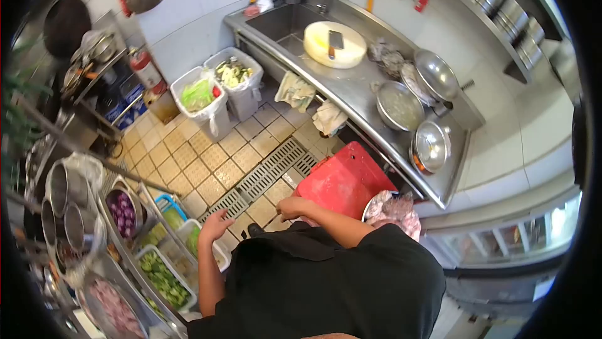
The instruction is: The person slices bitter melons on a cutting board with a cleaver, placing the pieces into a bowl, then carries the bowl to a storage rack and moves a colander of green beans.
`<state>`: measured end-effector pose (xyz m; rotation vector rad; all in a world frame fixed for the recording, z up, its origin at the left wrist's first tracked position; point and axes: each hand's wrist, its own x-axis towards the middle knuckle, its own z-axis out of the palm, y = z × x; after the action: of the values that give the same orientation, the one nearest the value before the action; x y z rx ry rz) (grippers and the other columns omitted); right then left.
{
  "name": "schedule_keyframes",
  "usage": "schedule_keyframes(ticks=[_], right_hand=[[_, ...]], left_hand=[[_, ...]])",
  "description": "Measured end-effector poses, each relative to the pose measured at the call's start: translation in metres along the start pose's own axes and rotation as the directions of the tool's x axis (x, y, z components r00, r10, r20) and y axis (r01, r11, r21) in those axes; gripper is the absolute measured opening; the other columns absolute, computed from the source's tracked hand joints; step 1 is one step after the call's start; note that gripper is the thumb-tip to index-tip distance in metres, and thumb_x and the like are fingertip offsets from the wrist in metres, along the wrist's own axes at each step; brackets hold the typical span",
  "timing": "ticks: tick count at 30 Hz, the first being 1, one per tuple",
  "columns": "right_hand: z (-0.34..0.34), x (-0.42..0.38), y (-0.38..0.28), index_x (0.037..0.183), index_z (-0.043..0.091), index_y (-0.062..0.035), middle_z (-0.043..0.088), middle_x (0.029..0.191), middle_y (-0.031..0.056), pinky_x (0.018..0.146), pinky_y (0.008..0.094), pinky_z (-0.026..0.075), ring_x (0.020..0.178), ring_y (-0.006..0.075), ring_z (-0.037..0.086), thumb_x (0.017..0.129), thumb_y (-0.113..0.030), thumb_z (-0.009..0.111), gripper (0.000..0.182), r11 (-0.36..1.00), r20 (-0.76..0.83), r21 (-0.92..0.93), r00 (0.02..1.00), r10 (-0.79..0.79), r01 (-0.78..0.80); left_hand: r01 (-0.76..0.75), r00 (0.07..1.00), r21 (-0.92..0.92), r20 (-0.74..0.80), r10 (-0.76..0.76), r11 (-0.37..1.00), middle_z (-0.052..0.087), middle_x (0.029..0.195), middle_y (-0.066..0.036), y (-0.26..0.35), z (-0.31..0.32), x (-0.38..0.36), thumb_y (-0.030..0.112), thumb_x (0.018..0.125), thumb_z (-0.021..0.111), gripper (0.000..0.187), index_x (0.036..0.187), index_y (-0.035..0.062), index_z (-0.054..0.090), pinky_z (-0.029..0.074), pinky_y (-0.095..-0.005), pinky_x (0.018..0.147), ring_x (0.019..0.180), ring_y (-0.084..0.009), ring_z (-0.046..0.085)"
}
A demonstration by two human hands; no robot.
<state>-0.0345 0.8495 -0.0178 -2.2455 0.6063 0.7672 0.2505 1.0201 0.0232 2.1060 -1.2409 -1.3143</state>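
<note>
Hands first: left hand (216,226) is held wide, fingers spread, palm down, nothing in it. It hovers above the floor tiles, with the vegetable rack (135,257) at its 8 o'clock. Right hand (293,207) is curled narrow at the near corner of the red board (345,182). Contact is seen, but whether the edge is actually gripped cannot be told.

The red board is seen at 1 o'clock from the body, tilted, below the steel counter (351,91). A bowl of raw meat (392,210) is tucked just beside it at 3 o'clock, touching or nearly so.

Around:
- floor drain grate (263,176) at 12 o'clock, between the hands and the counter
- two lined bins (200,97) at 11 o'clock, well apart
- round chopping block (334,44) on the counter, with a cleaver (335,41) laid flat on top
- steel bowls (400,105) along the counter's right end
- cloths (295,91) draped over the counter's front edge

Risks, as judged:
- The board is tilted and held by one corner at most, so a slip could knock it into the meat bowl and tip it.
- Meat juice could be carried by the right hand to the rack's greens (160,273).
- Footing could be lost on the grate if the tiles are wet, though wetness cannot be confirmed.
</note>
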Motion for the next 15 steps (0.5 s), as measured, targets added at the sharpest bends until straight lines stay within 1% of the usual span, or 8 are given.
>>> schedule_keyframes(ticks=[3, 4, 7, 8, 9, 11, 12, 15], right_hand=[[-0.006, -0.006, 0.004, 0.103, 0.077, -0.0005, 0.076, 0.102, 0.0219, 0.085, 0.0490, 0.056, 0.100, 0.0390, 0.073, 0.082, -0.033, 0.080, 0.039, 0.995, -0.123, 0.079, 0.990, 0.070, -0.061], [-0.003, 0.002, 0.008, 0.110, 0.076, -0.0018, 0.076, 0.103, 0.0204, 0.084, 0.0478, 0.057, 0.098, 0.0383, 0.073, 0.082, -0.030, 0.079, 0.040, 0.985, -0.133, 0.119, 0.981, 0.141, -0.126], [0.002, -0.015, 0.006, 0.116, 0.075, -0.0033, 0.076, 0.106, 0.0199, 0.087, 0.0464, 0.057, 0.101, 0.0374, 0.073, 0.082, -0.029, 0.078, 0.043, 0.933, -0.375, 0.339, 0.891, 0.256, -0.126], [-0.002, -0.020, 0.006, 0.121, 0.073, -0.0047, 0.075, 0.113, 0.0205, 0.092, 0.0460, 0.056, 0.109, 0.0364, 0.071, 0.083, -0.030, 0.079, 0.046, 0.872, -0.304, 0.462, 0.894, 0.329, -0.164], [-0.001, -0.021, 0.010, 0.120, 0.073, -0.0046, 0.074, 0.113, 0.0210, 0.093, 0.0459, 0.056, 0.110, 0.0362, 0.070, 0.082, -0.029, 0.078, 0.045, 0.858, -0.345, 0.490, 0.869, 0.354, -0.155], [0.012, -0.022, 0.029, 0.119, 0.073, -0.0045, 0.074, 0.114, 0.0219, 0.095, 0.0457, 0.055, 0.111, 0.0360, 0.070, 0.082, -0.028, 0.078, 0.044, 0.833, -0.422, 0.538, 0.814, 0.400, -0.131], [0.012, -0.026, 0.040, 0.119, 0.074, -0.0054, 0.074, 0.115, 0.0224, 0.095, 0.0461, 0.055, 0.110, 0.0371, 0.070, 0.082, -0.029, 0.077, 0.044, 0.782, -0.402, 0.613, 0.808, 0.431, -0.112], [-0.009, -0.040, 0.066, 0.120, 0.074, -0.0070, 0.072, 0.119, 0.0236, 0.097, 0.0464, 0.054, 0.112, 0.0390, 0.069, 0.082, -0.031, 0.076, 0.045, 0.736, -0.347, 0.645, 0.779, 0.522, -0.206]], left_hand=[[-0.163, 0.980, -0.020, -0.115, 0.160, 0.986, 0.070, 0.128, -0.024, 0.011, -0.026, 0.049, 0.029, 0.091, 0.076, 0.061, 0.139, -0.0052, 0.059, 0.053, -0.0404, 0.099, 0.115, -0.0322, 0.068], [-0.171, 0.982, -0.069, -0.092, 0.164, 0.983, 0.071, 0.124, -0.021, 0.024, -0.033, 0.058, 0.025, 0.093, 0.074, 0.057, 0.140, -0.0044, 0.059, 0.053, -0.0386, 0.096, 0.110, -0.0283, 0.069], [-0.094, 0.990, -0.288, 0.073, 0.120, 0.953, 0.072, 0.123, -0.017, 0.022, -0.031, 0.105, 0.023, 0.094, 0.074, 0.055, 0.140, -0.0029, 0.060, 0.053, -0.0346, 0.094, 0.108, -0.0233, 0.068], [-0.041, 0.984, -0.345, 0.151, 0.099, 0.938, 0.072, 0.120, -0.012, 0.028, -0.030, 0.109, 0.021, 0.095, 0.073, 0.052, 0.140, -0.0021, 0.060, 0.053, -0.0317, 0.090, 0.103, -0.0199, 0.068], [-0.024, 0.968, -0.319, 0.230, 0.102, 0.947, 0.072, 0.117, -0.009, 0.022, -0.028, 0.125, 0.022, 0.096, 0.073, 0.053, 0.141, -0.0016, 0.059, 0.052, -0.0297, 0.084, 0.099, -0.0166, 0.067], [0.029, 0.940, -0.276, 0.334, 0.067, 0.961, 0.072, 0.115, -0.007, 0.036, -0.030, 0.131, 0.023, 0.097, 0.073, 0.054, 0.143, -0.0007, 0.058, 0.051, -0.0287, 0.079, 0.098, -0.0147, 0.067], [0.061, 0.923, -0.276, 0.382, 0.052, 0.959, 0.072, 0.116, -0.006, 0.031, -0.029, 0.144, 0.024, 0.097, 0.073, 0.055, 0.144, 0.0001, 0.057, 0.050, -0.0289, 0.078, 0.097, -0.0137, 0.067], [0.181, 0.922, -0.271, 0.381, -0.067, 0.945, 0.073, 0.117, -0.008, -0.009, -0.028, 0.189, 0.027, 0.097, 0.073, 0.056, 0.144, 0.0007, 0.058, 0.053, -0.0317, 0.079, 0.100, -0.0164, 0.070]])
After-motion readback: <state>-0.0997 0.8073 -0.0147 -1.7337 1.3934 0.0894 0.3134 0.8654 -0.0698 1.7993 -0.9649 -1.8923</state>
